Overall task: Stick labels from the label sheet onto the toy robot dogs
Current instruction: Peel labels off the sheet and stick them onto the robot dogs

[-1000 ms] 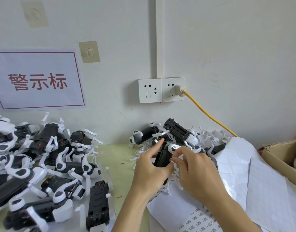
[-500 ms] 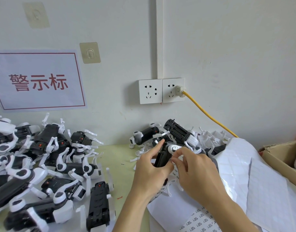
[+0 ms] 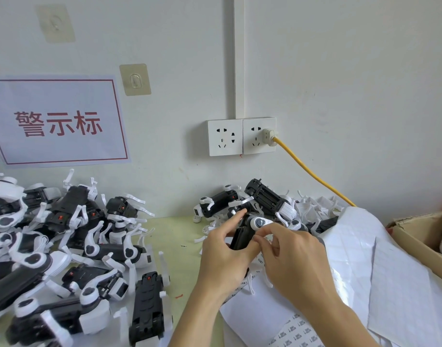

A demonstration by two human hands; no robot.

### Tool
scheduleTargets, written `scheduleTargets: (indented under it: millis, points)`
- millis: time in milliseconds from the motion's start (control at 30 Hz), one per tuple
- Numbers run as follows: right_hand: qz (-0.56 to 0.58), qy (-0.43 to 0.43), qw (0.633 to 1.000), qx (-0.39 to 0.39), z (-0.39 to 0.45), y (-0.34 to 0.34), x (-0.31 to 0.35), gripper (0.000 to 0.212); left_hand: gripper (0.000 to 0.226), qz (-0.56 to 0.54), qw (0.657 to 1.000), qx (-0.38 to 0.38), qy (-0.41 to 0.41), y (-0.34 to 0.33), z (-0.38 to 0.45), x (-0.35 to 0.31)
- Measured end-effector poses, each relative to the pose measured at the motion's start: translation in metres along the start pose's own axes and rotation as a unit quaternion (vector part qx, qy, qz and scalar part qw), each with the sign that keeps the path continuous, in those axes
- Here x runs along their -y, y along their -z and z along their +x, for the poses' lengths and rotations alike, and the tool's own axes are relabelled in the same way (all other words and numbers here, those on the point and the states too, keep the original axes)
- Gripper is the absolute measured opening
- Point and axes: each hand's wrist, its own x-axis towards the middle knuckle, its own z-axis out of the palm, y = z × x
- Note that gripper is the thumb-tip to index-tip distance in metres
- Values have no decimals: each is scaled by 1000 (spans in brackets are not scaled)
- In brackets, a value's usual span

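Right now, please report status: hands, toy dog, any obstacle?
Left hand grips toy robot dog. Right hand pinches at its side, label not discernible. Label sheet below. Nothing blocking.

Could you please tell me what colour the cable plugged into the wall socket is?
The cable is yellow, seen in the head view, its only view.

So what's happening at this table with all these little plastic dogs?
A person is labelling toy robot dogs. The left hand holds one black-and-white plastic toy dog above the pale green table, while the right hand pinches at its black body, apparently pressing a small label on; the label itself is hidden. White label sheets lie beneath and to the right. A heap of similar toy dogs sits on the left, another small cluster against the wall.
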Motion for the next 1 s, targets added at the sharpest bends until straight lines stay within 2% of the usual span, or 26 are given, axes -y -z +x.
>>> scheduleTargets:
  millis: [600,767,933,1000]
  points:
    - [-23,-17,997,-73,1,-1,7,19,65,-45,999,19,4,-1,0,-2]
    - [-9,-52,997,-63,3,-2,5,9,66,-45,999,18,11,-1,0,-2]
    - [20,-28,998,-55,0,1,8,3,70,-43,999,-18,15,0,-1,-7]
    - [37,-18,998,-46,-2,4,9,18,63,-59,997,-46,31,1,-1,-9]
